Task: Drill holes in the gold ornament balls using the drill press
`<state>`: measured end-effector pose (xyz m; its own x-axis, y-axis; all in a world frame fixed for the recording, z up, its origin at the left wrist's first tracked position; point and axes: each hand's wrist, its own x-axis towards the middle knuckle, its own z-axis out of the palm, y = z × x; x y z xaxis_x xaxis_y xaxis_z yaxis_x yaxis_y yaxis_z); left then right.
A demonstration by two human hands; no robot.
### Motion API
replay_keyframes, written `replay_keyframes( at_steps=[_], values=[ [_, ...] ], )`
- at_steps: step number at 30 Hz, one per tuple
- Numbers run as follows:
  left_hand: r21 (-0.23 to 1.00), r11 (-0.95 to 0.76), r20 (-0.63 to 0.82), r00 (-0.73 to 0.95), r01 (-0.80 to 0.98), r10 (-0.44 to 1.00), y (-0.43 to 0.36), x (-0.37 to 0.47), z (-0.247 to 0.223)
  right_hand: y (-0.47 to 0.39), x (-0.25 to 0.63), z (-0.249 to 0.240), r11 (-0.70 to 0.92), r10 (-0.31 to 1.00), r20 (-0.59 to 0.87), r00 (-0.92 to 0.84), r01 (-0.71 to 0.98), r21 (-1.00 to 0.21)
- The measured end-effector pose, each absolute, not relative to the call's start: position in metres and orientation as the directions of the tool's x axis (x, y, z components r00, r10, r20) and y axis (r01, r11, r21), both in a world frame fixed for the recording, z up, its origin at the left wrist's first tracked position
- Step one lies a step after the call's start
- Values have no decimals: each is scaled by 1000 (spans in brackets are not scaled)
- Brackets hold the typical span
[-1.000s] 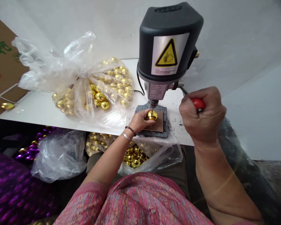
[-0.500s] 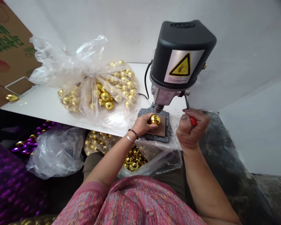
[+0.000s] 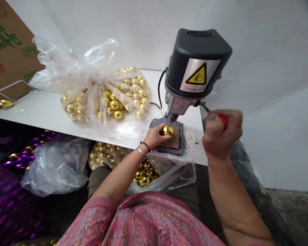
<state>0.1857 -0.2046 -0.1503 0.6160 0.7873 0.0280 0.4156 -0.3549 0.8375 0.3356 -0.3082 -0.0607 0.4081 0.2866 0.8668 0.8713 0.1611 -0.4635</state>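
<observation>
My left hand (image 3: 156, 136) pinches a shiny gold ball (image 3: 167, 130) on the brown pad (image 3: 175, 139) of the drill press base. Just above the ball is the drill chuck (image 3: 172, 118); whether the bit touches the ball is too small to tell. My right hand (image 3: 222, 131) is wrapped round the red-tipped lever (image 3: 223, 120) at the right side of the drill press (image 3: 199, 65). Dark shavings lie around the grey base (image 3: 181, 149).
Clear bags of gold balls (image 3: 133, 90) sit on the white table (image 3: 36, 119) to the left. Below its edge are an open bag of gold balls (image 3: 145, 176) and purple balls (image 3: 22, 159). A cardboard box (image 3: 12, 65) stands at far left, beside a loose gold ball (image 3: 5, 103).
My right hand has swung outward to the right with the lever. My left hand still holds the ball under the chuck. The whole view has shifted slightly.
</observation>
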Motion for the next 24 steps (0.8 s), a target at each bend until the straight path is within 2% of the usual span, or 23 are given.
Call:
replay_keyframes(
  at_steps=[2, 4, 7, 12, 15, 18, 20, 22, 24],
  values=[
    [859, -351, 47, 625, 373, 779, -210, 181, -149, -303, 338, -31, 165, 374, 742, 557, 747, -644],
    [873, -347, 57, 634, 343, 771, -218, 170, -147, -295, 342, -10, 188, 442, 661, 607, 658, -729],
    [875, -372, 90, 650, 310, 754, -234, 142, -145, -286, 346, 2, 190, 462, 617, 637, 609, -771],
    [878, -425, 158, 704, 222, 693, -246, 84, -137, -285, 343, -2, 186, 411, 602, 684, 584, -790],
    [887, -358, 161, 531, 293, 832, -226, 68, -135, -285, 342, -3, 166, 385, 609, 693, 598, -784],
    [905, -186, 133, 161, 383, 978, -181, 72, -143, -285, 341, -4, 164, 388, 605, 696, 594, -788],
    [907, -31, 35, -2, 420, 999, -145, 83, -152, -287, 341, -5, 173, 397, 597, 697, 582, -795],
    [881, 10, -9, -4, 473, 1000, -115, 97, -160, -289, 341, -5, 170, 418, 588, 692, 577, -799],
    [865, -37, 12, 54, 500, 998, -94, 112, -166, -291, 340, -5, 151, 439, 577, 688, 577, -803]
  ],
)
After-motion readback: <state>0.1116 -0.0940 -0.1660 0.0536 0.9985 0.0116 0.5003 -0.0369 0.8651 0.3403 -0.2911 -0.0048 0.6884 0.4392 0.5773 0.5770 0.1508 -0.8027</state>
